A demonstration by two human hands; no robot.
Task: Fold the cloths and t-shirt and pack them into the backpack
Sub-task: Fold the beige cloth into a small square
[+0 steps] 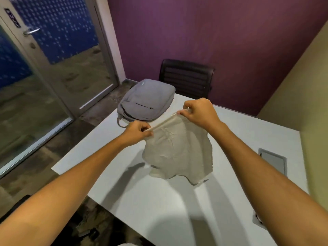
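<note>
Head view takes in the white counter (pixel 230 132) spread beneath both my arms, with a dark chair (pixel 186 77) pushed in at its far side, well beyond my hands. The grey backpack (pixel 147 100) lies flat on the counter just past my left hand (pixel 137 132), its zip seemingly closed, though I cannot be sure from here. That hand is the nearer one to it, so I judge it would be the one to open the bag later.

Between my hands hangs the beige cloth (pixel 177 150). My left hand pinches one top corner, my right hand (pixel 198 110) pinches the other, and the top edge is pulled taut in a slanted line running from my left hand up and away to my right. The rest of the cloth drapes down below my hands, and its lower hem touches or nearly touches the counter; the shadow makes that hard to settle.

My fingertips are folded into the fabric, so the exact grip is hidden. No other cloths or t-shirt are visible.
</note>
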